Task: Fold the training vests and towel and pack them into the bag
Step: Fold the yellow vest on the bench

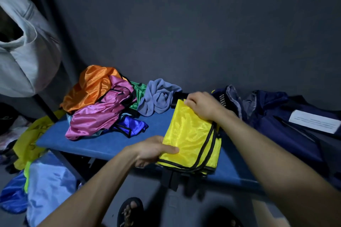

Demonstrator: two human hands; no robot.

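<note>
A folded yellow training vest [190, 134] with black trim is held just above the blue bench [103, 145]. My left hand [155, 150] grips its near left edge, thumb on top. My right hand [201, 105] pinches its far top corner. Behind it lies a crumpled grey-blue towel [158, 96]. A loose heap of vests sits at the bench's left: orange [92, 86], pink [99, 114], green [138, 94] and blue [129, 123]. The dark navy bag [280, 116] lies open at the right, with a white label [313, 120] on it.
A dark wall rises right behind the bench. A grey garment [24, 46] hangs at the upper left. More fabric lies on the floor at the left: yellow [27, 142], light blue [49, 184] and blue. A sandalled foot [131, 212] stands below the bench.
</note>
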